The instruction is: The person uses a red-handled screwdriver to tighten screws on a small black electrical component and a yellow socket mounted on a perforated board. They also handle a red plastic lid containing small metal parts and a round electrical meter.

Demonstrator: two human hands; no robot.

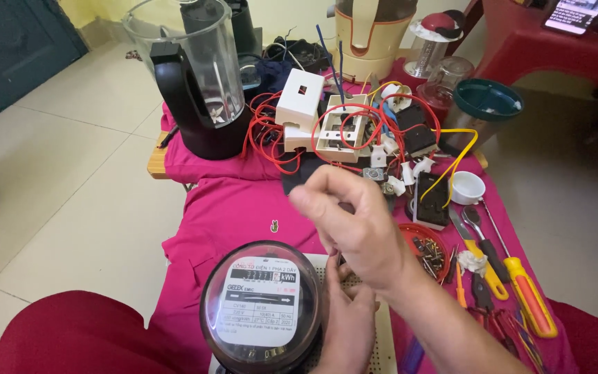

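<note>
Plausibly, the right hand [354, 221], fingers pinched together on something unseen, could slip and jolt the round dark-cased electricity meter [261, 308] at seven o'clock, beside the left hand [347, 318], whose grip I cannot tell.

Your right hand [354, 221] raised and blurred above the white perforated board [382, 332], your left hand [347, 318] resting on it beside the round electricity meter [261, 308], pink cloth [230, 208] underneath, screwdrivers [520, 284] to the right

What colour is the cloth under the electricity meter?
Bright pink cloth, seen in the head view, spread beneath the electricity meter.
</note>
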